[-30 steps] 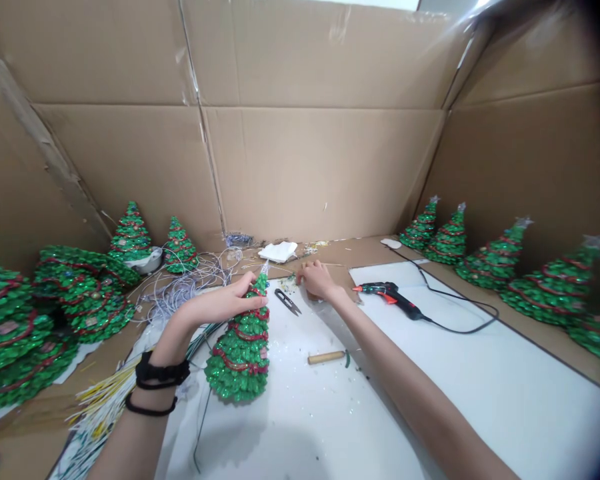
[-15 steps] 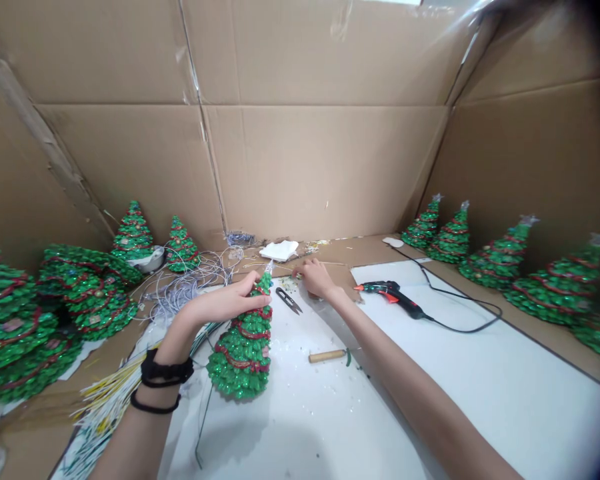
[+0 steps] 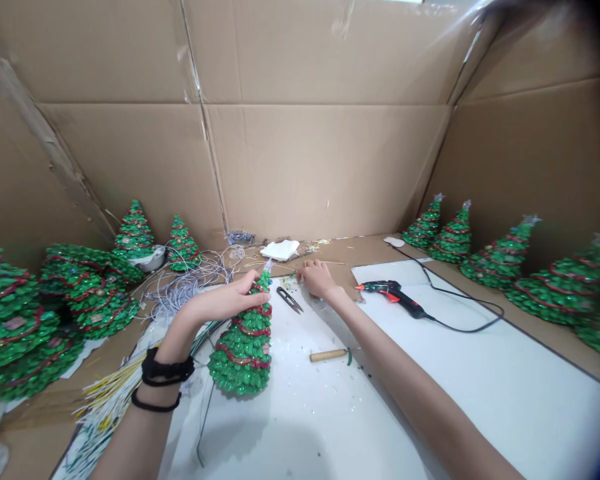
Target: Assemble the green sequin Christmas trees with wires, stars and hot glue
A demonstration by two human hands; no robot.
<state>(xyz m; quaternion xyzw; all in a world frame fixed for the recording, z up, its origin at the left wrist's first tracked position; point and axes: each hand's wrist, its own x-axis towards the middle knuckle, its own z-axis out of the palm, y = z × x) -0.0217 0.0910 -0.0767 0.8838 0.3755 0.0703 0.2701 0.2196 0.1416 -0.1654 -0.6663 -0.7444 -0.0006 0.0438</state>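
A green glittery Christmas tree with red garlands and a pale star tip stands on the white board in front of me. Near its top, my left hand is wrapped around it. My right hand is lowered to a patch of tiny coloured bits at the board's far edge. Its fingers are bent down together, and whatever is in them is hidden. Between the two hands lie black thread snips. Closer to me rests a wooden-handled tool beside a small green piece.
A black hot glue gun with an orange tip lies right, its cord curling behind. Finished-looking trees with stars line the right edge; other trees crowd the left. Tangled pale wire and coloured strips lie left. Cardboard walls surround the surface.
Almost nothing differs. My right hand's fingers have shifted slightly among the small bits; my left hand keeps its hold on the Christmas tree.
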